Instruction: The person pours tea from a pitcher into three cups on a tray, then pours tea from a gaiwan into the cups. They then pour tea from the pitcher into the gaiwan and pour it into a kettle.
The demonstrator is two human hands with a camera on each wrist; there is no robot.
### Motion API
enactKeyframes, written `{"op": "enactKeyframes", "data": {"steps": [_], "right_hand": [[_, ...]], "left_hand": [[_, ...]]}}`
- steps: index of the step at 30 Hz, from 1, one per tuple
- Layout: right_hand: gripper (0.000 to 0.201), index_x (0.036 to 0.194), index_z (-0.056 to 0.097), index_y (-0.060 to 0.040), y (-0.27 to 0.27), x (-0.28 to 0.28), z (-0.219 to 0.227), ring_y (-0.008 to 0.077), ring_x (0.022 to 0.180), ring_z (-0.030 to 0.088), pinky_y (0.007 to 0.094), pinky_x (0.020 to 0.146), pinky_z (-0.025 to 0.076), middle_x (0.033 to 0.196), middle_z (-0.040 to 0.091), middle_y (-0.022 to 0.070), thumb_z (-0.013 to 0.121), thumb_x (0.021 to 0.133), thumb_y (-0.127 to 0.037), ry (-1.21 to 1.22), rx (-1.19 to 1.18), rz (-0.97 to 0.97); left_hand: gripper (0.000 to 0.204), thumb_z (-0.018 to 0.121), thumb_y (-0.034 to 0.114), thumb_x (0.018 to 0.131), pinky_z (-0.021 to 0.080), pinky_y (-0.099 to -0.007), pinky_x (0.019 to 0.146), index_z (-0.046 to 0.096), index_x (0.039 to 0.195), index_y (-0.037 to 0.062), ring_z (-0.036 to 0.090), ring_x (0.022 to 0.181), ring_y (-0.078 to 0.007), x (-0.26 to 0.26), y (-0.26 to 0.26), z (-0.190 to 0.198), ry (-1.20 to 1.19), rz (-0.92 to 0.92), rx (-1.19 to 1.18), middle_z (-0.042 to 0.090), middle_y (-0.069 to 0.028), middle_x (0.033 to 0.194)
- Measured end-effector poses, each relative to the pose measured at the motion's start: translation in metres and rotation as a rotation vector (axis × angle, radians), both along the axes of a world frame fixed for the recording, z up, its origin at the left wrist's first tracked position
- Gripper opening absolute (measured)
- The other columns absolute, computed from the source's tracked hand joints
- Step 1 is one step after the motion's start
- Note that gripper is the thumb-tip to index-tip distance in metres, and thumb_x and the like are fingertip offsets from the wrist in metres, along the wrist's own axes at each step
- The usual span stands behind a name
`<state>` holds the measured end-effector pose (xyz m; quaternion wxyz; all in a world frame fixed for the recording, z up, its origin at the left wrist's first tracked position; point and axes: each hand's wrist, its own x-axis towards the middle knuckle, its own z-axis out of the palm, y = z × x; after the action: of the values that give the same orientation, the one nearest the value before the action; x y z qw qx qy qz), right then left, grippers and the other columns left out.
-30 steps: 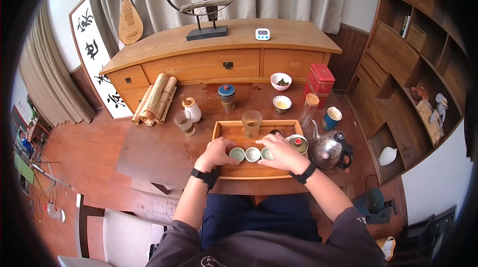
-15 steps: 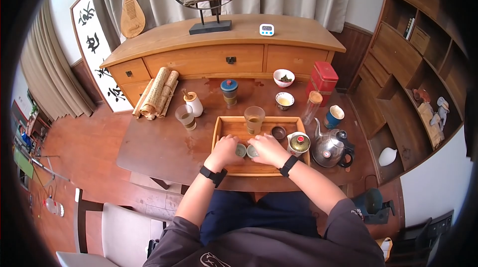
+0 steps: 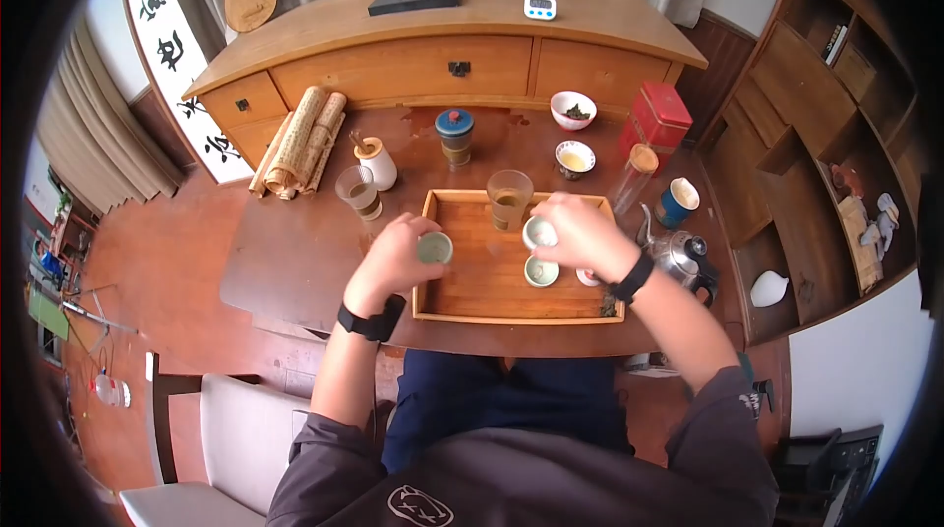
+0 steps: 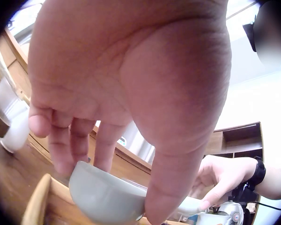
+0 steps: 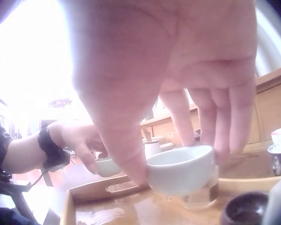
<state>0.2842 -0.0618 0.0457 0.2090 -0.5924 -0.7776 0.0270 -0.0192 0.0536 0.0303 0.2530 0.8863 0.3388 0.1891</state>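
Note:
My left hand (image 3: 393,257) holds a pale green cup (image 3: 435,249) by its sides over the left edge of the wooden tray (image 3: 472,306). In the left wrist view that cup (image 4: 105,194) sits between thumb and fingers. My right hand (image 3: 586,238) pinches another pale cup (image 3: 539,232) above the tray's right half; the right wrist view shows this cup (image 5: 180,169) lifted between thumb and fingertips. A third cup (image 3: 541,271) is just below it in the head view. A glass pitcher (image 3: 509,201) stands at the back of the tray.
A steel kettle (image 3: 678,257) stands right of the tray, near a blue cup (image 3: 678,201) and a corked glass tube (image 3: 634,176). Behind are a white bowl (image 3: 573,110), a red tin (image 3: 657,124) and a blue-lidded jar (image 3: 455,139). Left are a glass (image 3: 360,195) and bamboo scrolls (image 3: 300,148).
The hands have moved apart, the left to the left with its cup, the right to the right with its cup raised. The head view has tilted further down.

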Motion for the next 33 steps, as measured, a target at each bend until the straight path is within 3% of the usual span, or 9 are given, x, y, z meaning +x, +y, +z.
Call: {"op": "enactKeyframes", "data": {"steps": [2, 6, 10, 12, 19, 26, 33], "right_hand": [[0.046, 0.111, 0.073, 0.0024, 0.005, 0.015, 0.02, 0.0406, 0.104, 0.069, 0.047, 0.095, 0.057, 0.105, 0.071, 0.0232, 0.081, 0.075, -0.025, -0.099, -0.137, -0.101], [0.046, 0.11, 0.074, 0.0044, 0.039, 0.05, 0.02, 0.0429, 0.1, 0.072, 0.048, 0.092, 0.059, 0.102, 0.074, 0.0268, 0.082, 0.074, -0.022, -0.081, -0.098, -0.152], [0.05, 0.12, 0.07, 0.0031, 0.087, 0.072, -0.003, 0.041, 0.115, 0.067, 0.0463, 0.101, 0.055, 0.119, 0.069, 0.0254, 0.083, 0.078, -0.022, -0.182, -0.1, -0.188], [0.04, 0.106, 0.069, 0.004, 0.108, 0.075, -0.018, 0.0422, 0.105, 0.07, 0.048, 0.094, 0.058, 0.108, 0.07, 0.0265, 0.083, 0.078, -0.02, -0.151, -0.053, -0.146], [0.041, 0.111, 0.067, 0.0024, 0.157, 0.078, -0.055, 0.0429, 0.11, 0.069, 0.0482, 0.096, 0.058, 0.113, 0.069, 0.0259, 0.086, 0.081, -0.018, -0.266, -0.171, -0.144], [0.046, 0.115, 0.066, 0.0014, 0.171, 0.084, -0.079, 0.0421, 0.113, 0.068, 0.0468, 0.1, 0.056, 0.119, 0.068, 0.0255, 0.088, 0.08, -0.018, -0.192, -0.24, -0.123], [0.04, 0.119, 0.068, 0.0016, 0.156, 0.076, -0.047, 0.0417, 0.115, 0.067, 0.0461, 0.101, 0.056, 0.12, 0.069, 0.0246, 0.084, 0.086, -0.013, -0.153, -0.221, -0.106]], "left_hand": [[0.049, 0.09, 0.02, 0.066, 0.056, -0.0446, 0.092, 0.075, 0.109, 0.0028, 0.068, 0.103, -0.0388, -0.013, 0.007, 0.002, 0.012, 0.055, -0.034, 0.069, -0.0177, 0.105], [0.052, 0.089, 0.018, 0.065, 0.057, -0.0446, 0.094, 0.075, 0.112, 0.0017, 0.069, 0.108, -0.0385, -0.031, 0.016, 0.001, 0.053, 0.16, -0.138, 0.07, -0.0198, 0.113], [0.051, 0.088, 0.018, 0.066, 0.056, -0.0449, 0.095, 0.074, 0.112, 0.001, 0.068, 0.109, -0.0388, -0.042, 0.025, -0.019, 0.007, 0.203, -0.101, 0.07, -0.0203, 0.115], [0.051, 0.088, 0.018, 0.066, 0.056, -0.0449, 0.096, 0.074, 0.113, 0.0007, 0.067, 0.11, -0.0388, -0.045, 0.026, -0.025, 0.037, 0.226, -0.11, 0.069, -0.0202, 0.114], [0.054, 0.086, 0.015, 0.068, 0.057, -0.043, 0.091, 0.072, 0.119, 0.002, 0.068, 0.106, -0.0368, -0.056, 0.032, -0.056, 0.015, 0.214, -0.047, 0.068, -0.0172, 0.112], [0.054, 0.086, 0.012, 0.067, 0.055, -0.0442, 0.096, 0.071, 0.118, 0.002, 0.066, 0.11, -0.0384, -0.058, 0.035, -0.068, 0.003, 0.161, -0.031, 0.067, -0.0185, 0.114], [0.061, 0.087, 0.013, 0.07, 0.054, -0.0441, 0.1, 0.068, 0.127, 0.0025, 0.064, 0.112, -0.0361, -0.058, 0.027, -0.04, 0.038, 0.196, -0.028, 0.066, -0.0171, 0.118]]}}
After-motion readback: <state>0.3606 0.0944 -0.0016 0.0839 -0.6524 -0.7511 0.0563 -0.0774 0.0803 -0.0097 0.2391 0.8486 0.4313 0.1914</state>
